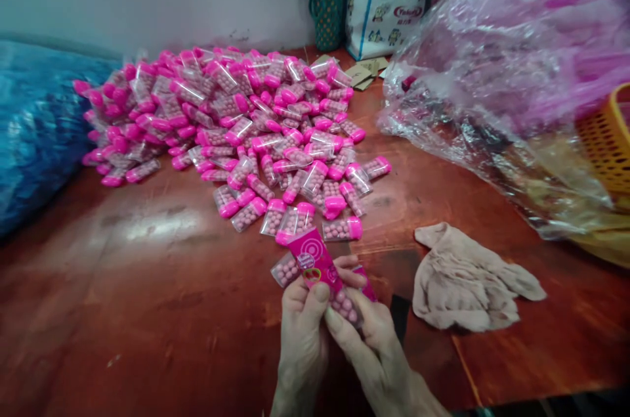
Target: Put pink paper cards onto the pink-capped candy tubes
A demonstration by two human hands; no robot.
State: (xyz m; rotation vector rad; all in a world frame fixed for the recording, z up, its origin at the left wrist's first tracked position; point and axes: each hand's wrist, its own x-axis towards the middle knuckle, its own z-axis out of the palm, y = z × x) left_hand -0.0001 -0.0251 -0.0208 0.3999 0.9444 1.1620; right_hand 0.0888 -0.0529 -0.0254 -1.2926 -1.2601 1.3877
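Observation:
A bright pink printed wrapper [313,254] is held in front of me between both hands. The thumb and fingers of my left hand [305,322] pinch its lower left part. My right hand [367,331] is closed on a small clear container of pink balls [344,307] at the wrapper's lower end. Another container of pink balls [285,270] shows just beyond my left fingers. A second pink printed piece [365,282] sticks out behind my right fingers. Past my hands lies a large heap of pink-capped clear containers [236,102].
A blue plastic bag [44,128] bulges at the left. At the right are a crumpled beige cloth [462,279], clear and pink plastic bags [497,69] and an orange basket [605,141]. A white printed bag [384,3] and a green pouch [327,6] stand by the wall.

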